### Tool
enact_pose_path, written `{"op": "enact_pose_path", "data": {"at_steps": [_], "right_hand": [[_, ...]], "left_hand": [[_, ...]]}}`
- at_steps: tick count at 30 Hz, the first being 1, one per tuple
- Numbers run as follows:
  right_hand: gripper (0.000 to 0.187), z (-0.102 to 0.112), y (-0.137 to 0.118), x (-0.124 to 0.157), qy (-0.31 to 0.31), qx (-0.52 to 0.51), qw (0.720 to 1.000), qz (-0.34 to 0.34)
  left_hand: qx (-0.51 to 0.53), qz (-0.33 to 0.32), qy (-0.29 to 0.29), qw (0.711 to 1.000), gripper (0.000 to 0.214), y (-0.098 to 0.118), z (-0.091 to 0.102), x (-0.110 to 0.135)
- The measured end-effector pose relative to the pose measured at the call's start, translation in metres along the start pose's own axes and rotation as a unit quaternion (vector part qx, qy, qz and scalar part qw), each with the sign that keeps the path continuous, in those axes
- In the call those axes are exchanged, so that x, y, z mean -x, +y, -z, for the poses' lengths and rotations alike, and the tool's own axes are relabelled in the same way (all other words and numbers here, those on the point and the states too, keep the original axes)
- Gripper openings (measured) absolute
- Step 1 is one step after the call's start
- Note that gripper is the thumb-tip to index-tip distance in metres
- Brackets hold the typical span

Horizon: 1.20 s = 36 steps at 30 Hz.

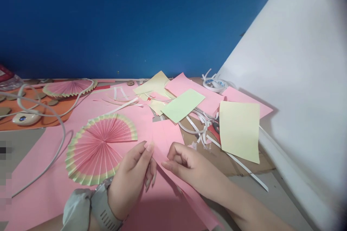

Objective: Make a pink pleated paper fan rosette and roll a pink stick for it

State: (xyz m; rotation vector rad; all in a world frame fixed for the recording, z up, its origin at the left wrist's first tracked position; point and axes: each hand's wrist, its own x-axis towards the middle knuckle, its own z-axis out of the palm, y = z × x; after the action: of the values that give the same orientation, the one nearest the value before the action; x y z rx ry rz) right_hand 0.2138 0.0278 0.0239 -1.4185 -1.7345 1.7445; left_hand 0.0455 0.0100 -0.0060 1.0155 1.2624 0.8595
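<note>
My left hand (pixel 132 178), a grey watch on its wrist, pinches the edge of a pink paper sheet (pixel 165 137) between thumb and fingers. My right hand (pixel 187 168) is curled, its fingertips gripping the same sheet close beside the left. The sheet lies over a larger pink paper (pixel 40 184) that covers the table. Just left of my hands sits a pleated pink paper fan (pixel 99 148) with a green and yellow rim, partly unfolded.
Loose yellow sheets (pixel 240 130), a green sheet (pixel 183 104) and pink sheets lie ahead with white paper strips (pixel 197 128). A second fan (pixel 67 88), a white cable (pixel 58 130) and a mouse (pixel 25 118) sit at the left. A white board (pixel 298 79) leans at right.
</note>
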Motion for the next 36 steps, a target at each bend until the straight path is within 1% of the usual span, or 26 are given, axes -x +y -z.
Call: {"op": "enact_pose_path", "data": {"at_steps": [6,9,13,15,17,18,19,21,24,27,30,33,36], "right_hand": [[0.024,0.001,-0.002,0.000,0.005,-0.002,1.000,-0.026],[0.030,0.001,-0.003,0.000,0.007,0.010,0.999,-0.039],[0.035,0.001,-0.005,0.001,0.007,0.022,0.999,-0.046],[0.035,0.001,-0.005,0.001,-0.002,0.019,0.999,-0.034],[0.033,0.000,-0.004,0.001,-0.005,0.018,1.000,-0.024],[0.032,-0.001,-0.003,0.001,-0.005,0.019,1.000,-0.021],[0.032,-0.001,-0.002,0.001,-0.004,0.022,1.000,-0.017],[0.034,-0.001,0.000,0.001,-0.002,0.037,0.999,-0.014],[0.040,-0.001,0.003,0.001,-0.005,0.067,0.997,-0.025],[0.044,-0.002,0.003,0.002,-0.007,0.085,0.996,-0.032],[0.046,-0.002,0.001,0.004,0.001,0.089,0.996,-0.026],[0.039,-0.001,-0.003,0.006,-0.002,0.075,0.997,-0.026],[0.030,0.003,-0.010,0.008,-0.032,0.053,0.998,-0.033]], "left_hand": [[-0.016,-0.026,0.030,0.999,0.039,-0.007,-0.001,0.002],[-0.012,-0.030,0.042,0.999,0.039,-0.004,0.000,0.000],[0.043,-0.014,0.046,0.998,0.035,0.004,-0.001,-0.001],[0.044,0.002,0.005,0.999,0.039,0.006,-0.001,0.000],[0.003,0.011,-0.059,0.998,0.048,0.006,-0.002,0.001],[-0.024,0.013,-0.079,0.996,0.052,0.006,-0.002,0.002],[-0.048,0.011,-0.083,0.995,0.054,0.006,-0.002,0.002],[-0.071,0.002,-0.050,0.996,0.052,0.005,-0.002,0.003],[-0.066,-0.006,-0.002,0.998,0.043,0.003,-0.002,0.004],[-0.049,-0.012,0.014,0.999,0.036,0.002,-0.001,0.004],[-0.042,-0.020,0.025,0.999,0.037,0.002,-0.001,0.005],[-0.035,-0.029,0.031,0.998,0.038,0.002,0.000,0.005],[-0.022,-0.041,0.043,0.998,0.034,0.004,0.001,0.005]]}}
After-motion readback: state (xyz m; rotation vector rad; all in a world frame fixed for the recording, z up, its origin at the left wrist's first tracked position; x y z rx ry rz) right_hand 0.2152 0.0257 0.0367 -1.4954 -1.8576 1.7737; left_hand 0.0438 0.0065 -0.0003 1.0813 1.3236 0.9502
